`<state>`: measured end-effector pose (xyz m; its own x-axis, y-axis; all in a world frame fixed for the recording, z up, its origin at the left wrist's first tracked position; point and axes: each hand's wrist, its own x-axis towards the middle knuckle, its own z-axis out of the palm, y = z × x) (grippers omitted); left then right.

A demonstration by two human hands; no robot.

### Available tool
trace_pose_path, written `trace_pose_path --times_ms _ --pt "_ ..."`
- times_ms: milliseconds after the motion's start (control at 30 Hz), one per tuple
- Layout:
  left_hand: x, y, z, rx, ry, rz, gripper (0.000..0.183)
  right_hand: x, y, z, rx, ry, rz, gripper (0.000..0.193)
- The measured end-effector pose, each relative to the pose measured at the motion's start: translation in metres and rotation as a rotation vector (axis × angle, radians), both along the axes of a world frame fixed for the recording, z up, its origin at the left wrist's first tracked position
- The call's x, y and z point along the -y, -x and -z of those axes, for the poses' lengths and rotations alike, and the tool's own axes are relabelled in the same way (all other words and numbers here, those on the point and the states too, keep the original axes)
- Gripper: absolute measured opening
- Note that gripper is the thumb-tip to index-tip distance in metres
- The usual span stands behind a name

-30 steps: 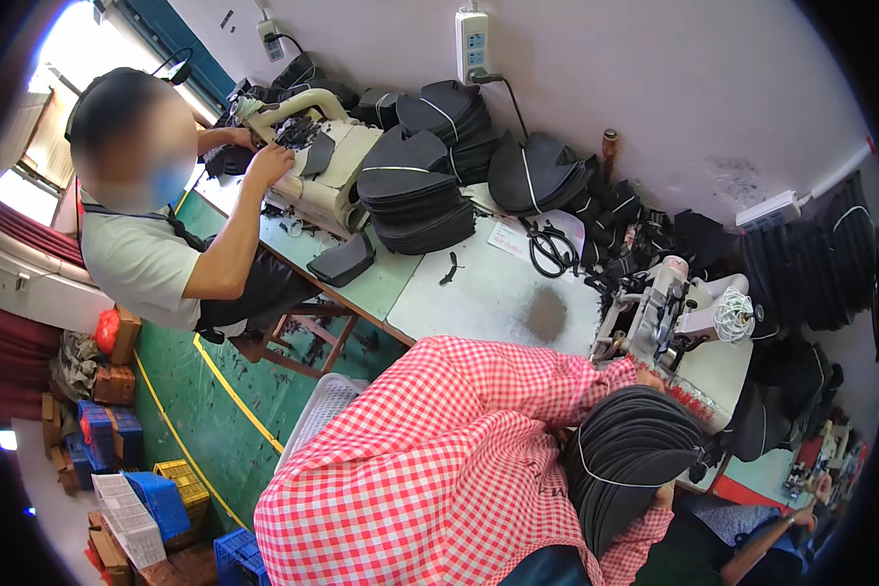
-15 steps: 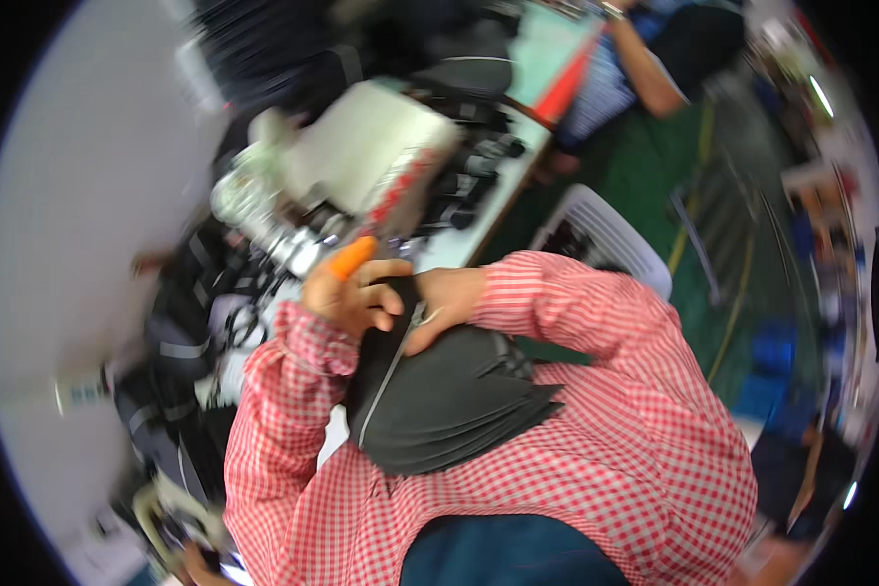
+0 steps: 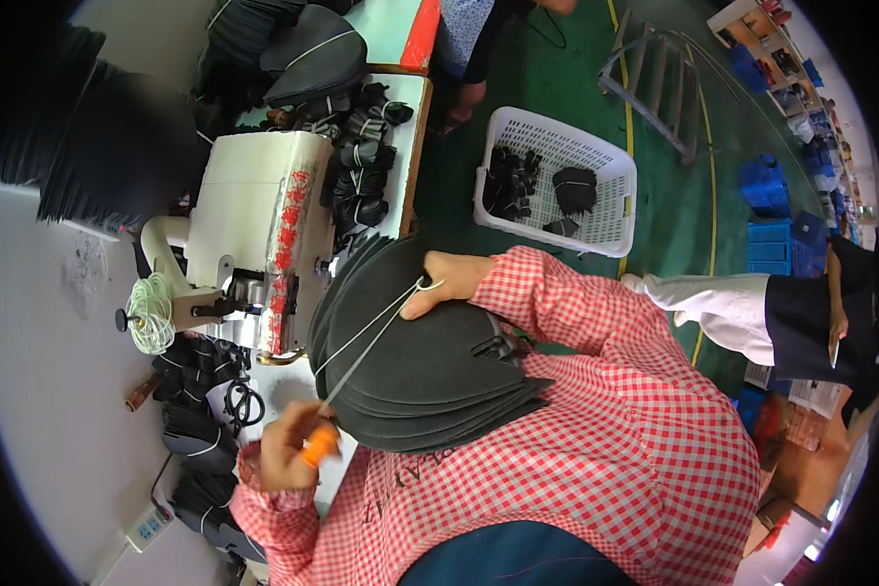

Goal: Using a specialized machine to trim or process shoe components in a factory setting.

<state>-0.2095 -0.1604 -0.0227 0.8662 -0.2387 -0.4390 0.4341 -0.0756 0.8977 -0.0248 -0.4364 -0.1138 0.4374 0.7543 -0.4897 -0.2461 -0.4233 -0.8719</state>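
Wide fisheye view from the wearer's head, downward, at close range.

A white machine (image 3: pixel 249 195) and tied black bundles (image 3: pixel 359 183) sit on the pale table (image 3: pixel 408 91).

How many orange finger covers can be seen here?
1: the orange finger cover on the left hand. The right hand has most fingers hidden behind the black stack; more are possible.
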Motion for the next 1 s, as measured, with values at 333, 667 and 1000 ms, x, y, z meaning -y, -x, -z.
trace_pose_path --times_ms 333,667,1000 --pt "0.04 -0.014 0.109 -0.177 0.83 -0.411 0.068 0.023 -0.005 0.014 -0.153 0.088 0.117 0.064" --pt "0.114 -0.068 0.215 -0.567 0.443 -0.259 0.063 0.137 -0.005 0.076 -0.257 0.401 0.246 0.092" --pt "0.267 -0.196 0.331 -0.653 0.371 -0.046 0.08 0.337 -0.035 0.277 -0.31 -0.08 0.547 0.07"
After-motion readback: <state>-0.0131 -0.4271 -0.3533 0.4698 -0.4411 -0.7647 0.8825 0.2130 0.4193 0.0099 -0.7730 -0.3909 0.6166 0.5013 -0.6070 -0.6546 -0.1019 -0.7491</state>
